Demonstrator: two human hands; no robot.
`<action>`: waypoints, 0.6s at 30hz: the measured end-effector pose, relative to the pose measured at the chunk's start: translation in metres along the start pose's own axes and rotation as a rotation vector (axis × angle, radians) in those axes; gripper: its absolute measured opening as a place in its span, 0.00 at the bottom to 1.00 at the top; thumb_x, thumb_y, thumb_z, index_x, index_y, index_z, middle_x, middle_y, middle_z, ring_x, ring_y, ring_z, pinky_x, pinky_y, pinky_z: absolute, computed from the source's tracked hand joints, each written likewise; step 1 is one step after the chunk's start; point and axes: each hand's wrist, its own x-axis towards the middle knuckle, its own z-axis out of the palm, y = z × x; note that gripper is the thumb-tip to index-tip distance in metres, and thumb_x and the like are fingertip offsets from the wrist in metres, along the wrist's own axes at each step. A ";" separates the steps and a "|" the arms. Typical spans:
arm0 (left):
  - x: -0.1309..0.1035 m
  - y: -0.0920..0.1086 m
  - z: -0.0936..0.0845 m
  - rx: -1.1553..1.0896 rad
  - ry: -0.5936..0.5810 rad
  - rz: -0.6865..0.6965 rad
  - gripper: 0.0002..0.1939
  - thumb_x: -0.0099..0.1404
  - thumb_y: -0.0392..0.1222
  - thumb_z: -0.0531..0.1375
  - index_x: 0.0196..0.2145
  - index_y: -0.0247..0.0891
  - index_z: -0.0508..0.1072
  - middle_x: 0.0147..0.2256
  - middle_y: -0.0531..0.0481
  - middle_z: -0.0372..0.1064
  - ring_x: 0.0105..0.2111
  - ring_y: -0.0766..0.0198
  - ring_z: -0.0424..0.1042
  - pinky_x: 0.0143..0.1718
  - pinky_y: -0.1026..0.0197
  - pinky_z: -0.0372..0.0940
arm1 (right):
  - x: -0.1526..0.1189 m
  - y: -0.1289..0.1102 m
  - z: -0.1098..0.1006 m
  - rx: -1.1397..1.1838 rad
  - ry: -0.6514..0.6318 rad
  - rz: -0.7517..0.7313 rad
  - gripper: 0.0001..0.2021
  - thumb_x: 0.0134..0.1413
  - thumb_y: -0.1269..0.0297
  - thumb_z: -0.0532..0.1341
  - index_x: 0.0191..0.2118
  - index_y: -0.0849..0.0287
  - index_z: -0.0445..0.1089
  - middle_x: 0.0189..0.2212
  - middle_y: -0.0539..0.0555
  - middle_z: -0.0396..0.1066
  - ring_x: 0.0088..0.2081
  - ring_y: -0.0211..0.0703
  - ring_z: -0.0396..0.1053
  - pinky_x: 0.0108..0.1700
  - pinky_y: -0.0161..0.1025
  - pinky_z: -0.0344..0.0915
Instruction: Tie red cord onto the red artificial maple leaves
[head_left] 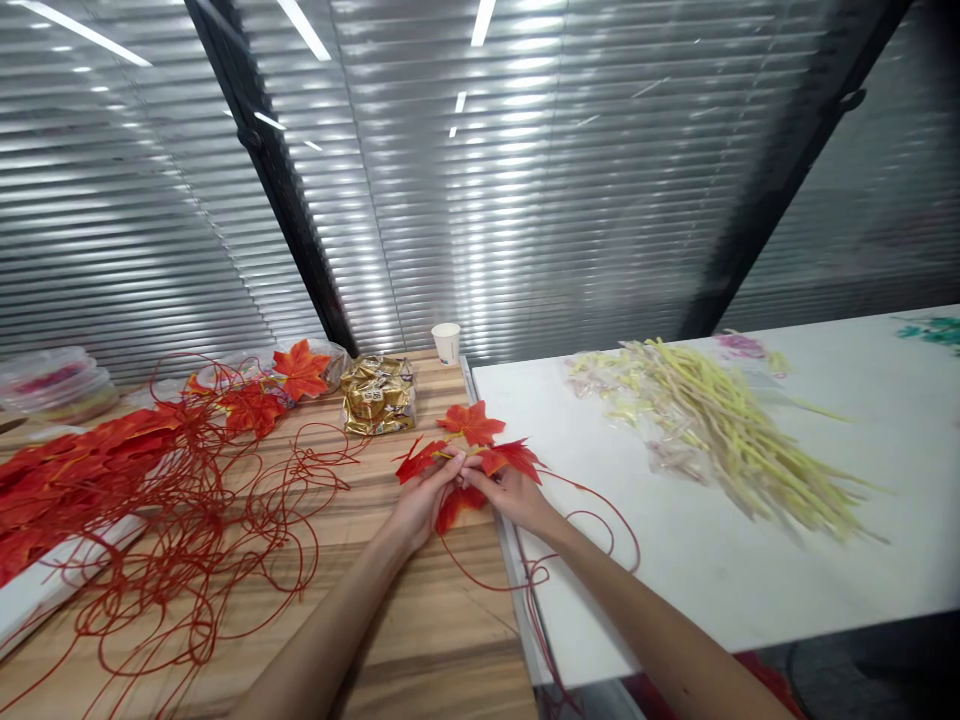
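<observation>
Near the seam between two tables, my left hand (427,498) and my right hand (514,495) meet fingertip to fingertip. Both are closed in a pinch at the middle of a cluster of red artificial maple leaves (474,423). One leaf points away from me, one lies to each side, and another hangs below the fingers. Yellow stems run in towards the fingertips; exactly what is pinched there is partly hidden. Thin red cord (630,530) loops from the cluster over the white table and down past its near edge.
A tangle of red cord (202,530) and a pile of red maple leaves (90,460) spread across the wooden table (420,620). Behind stand a gold package (379,395) and a paper cup (446,343). Yellow strands (742,440) lie on the white table (697,580).
</observation>
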 end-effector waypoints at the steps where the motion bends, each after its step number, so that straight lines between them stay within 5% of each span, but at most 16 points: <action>1: 0.000 0.000 0.000 -0.001 -0.002 0.002 0.08 0.50 0.39 0.64 0.31 0.36 0.74 0.31 0.49 0.71 0.37 0.65 0.68 0.41 0.64 0.59 | 0.000 0.000 0.000 0.004 -0.002 -0.001 0.08 0.52 0.62 0.55 0.32 0.56 0.70 0.33 0.51 0.72 0.38 0.43 0.69 0.44 0.41 0.63; 18: 0.000 -0.002 0.002 0.007 0.075 0.093 0.08 0.48 0.38 0.65 0.28 0.34 0.72 0.26 0.52 0.69 0.28 0.70 0.67 0.36 0.66 0.61 | 0.002 0.004 0.001 0.003 0.029 -0.116 0.08 0.53 0.63 0.54 0.30 0.56 0.70 0.29 0.51 0.72 0.35 0.42 0.69 0.42 0.40 0.63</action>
